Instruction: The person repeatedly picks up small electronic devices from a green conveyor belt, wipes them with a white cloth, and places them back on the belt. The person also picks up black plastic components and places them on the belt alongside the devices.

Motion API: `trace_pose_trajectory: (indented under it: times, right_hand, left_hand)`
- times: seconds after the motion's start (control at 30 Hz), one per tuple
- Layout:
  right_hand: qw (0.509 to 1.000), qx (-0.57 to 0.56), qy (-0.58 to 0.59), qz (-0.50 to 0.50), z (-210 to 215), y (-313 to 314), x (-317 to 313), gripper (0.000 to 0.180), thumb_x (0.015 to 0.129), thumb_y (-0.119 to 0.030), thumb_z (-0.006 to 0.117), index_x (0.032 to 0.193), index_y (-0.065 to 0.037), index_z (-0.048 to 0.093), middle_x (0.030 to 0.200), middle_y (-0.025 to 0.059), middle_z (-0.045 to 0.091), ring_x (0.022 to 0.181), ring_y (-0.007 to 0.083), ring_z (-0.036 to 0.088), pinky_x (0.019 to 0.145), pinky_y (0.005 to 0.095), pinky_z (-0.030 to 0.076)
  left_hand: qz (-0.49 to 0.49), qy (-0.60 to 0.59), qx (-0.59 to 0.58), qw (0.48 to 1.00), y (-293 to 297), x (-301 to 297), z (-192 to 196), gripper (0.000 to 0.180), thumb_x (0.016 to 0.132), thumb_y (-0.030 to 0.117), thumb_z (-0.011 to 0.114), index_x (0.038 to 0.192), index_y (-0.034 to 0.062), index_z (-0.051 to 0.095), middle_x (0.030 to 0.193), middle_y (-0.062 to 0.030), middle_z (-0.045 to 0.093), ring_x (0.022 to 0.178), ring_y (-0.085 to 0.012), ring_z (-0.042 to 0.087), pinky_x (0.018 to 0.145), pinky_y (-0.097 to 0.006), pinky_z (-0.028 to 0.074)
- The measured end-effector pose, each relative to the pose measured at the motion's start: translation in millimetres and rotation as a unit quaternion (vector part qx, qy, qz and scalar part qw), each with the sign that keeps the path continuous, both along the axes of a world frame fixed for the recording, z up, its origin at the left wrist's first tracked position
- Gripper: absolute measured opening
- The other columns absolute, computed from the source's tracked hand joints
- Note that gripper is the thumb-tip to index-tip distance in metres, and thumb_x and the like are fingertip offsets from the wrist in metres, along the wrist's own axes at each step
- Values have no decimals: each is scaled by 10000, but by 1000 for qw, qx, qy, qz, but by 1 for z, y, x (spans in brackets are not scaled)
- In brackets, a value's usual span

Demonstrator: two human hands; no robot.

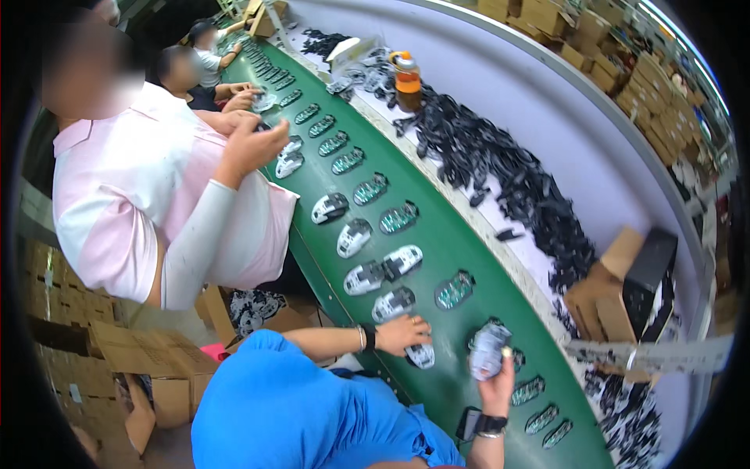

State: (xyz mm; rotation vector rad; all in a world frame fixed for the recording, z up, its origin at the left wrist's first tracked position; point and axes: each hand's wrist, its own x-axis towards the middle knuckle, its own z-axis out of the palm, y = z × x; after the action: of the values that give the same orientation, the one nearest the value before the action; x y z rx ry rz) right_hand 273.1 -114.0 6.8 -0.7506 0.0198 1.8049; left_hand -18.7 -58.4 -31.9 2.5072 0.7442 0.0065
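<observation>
Left forearm (324, 342) bare, running nearly level toward the right; pale bracelet (362, 338) and black band (370, 337) at wrist. Left hand (402, 334) palm down, fingers bent, reaching low. Right forearm (486, 452) rising from lower edge, dark watch (491, 424) at wrist. Right hand (495, 388) upturned in a holding grip, thumb (507, 356) extended along its right side, other fingers mostly hidden

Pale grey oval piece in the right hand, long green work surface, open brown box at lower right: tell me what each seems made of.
Pale grey oval piece: probably moulded plastic, slightly glossy, judging by its highlights and smooth outline.
Long green work surface: perhaps rubber or PVC, low sheen, evenly coloured.
Open brown box: likely cardboard, matte, with thin stiff flaps.
</observation>
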Motion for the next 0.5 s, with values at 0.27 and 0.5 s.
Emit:
trace_pose_trajectory:
  times: [0.27,0.5]
  right_hand:
    - [947,-99,121,282,-35,230,-236,346,996,-356,412,1201,-117,555,1158,88,642,1030,280,626,860,546,484]
    - [943,227,50,238,115,532,-484,506,948,-395,509,1338,-89,405,1345,156,452,1198,317,481,906,579,449]
  left_hand:
    - [93,-147,-140,975,-12,-21,-7,686,609,239,760,1233,97,515,1234,-158,483,1112,-351,472,898,-430,437]
    - [227,-220,-185,930,-5,-86,-16,558,766,202,692,1272,64,501,1208,-176,491,1100,-357,490,954,-394,413]
